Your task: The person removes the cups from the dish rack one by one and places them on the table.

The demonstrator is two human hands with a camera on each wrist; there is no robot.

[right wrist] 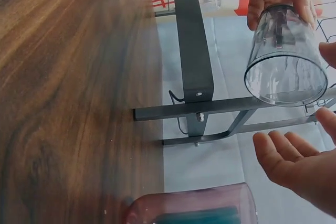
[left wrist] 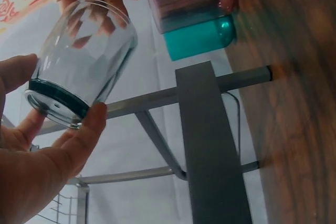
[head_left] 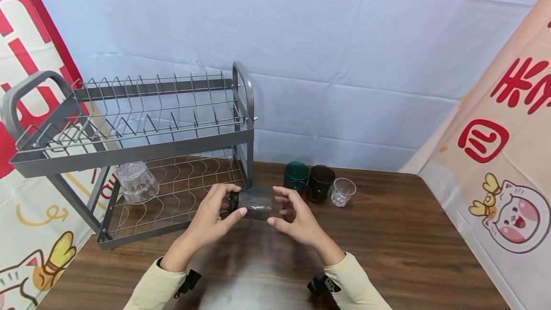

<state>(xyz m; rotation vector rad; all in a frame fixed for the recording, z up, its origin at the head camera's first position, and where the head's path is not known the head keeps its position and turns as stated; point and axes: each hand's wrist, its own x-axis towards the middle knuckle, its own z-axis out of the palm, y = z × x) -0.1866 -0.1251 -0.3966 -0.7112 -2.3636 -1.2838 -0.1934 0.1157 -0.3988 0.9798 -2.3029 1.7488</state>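
Observation:
A smoky grey drinking glass (head_left: 255,203) lies on its side in the air above the table, its mouth toward the right. My left hand (head_left: 212,213) grips it round the thick base, thumb in front and fingers behind. In the left wrist view the glass (left wrist: 86,56) shows a dark band at its base, with fingertips pressed there. Close to the rim, my right hand (head_left: 300,219) has its fingers spread and loosely bent. A gap shows between these fingers and the rim in the right wrist view, where the glass (right wrist: 286,72) faces the camera.
A two-tier grey dish rack (head_left: 181,145) stands at left, with an upside-down clear glass (head_left: 137,183) on its lower tier. Behind my right hand are a green glass (head_left: 296,171), a pinkish glass (right wrist: 194,203), a dark glass (head_left: 322,182) and a small clear glass (head_left: 343,192).

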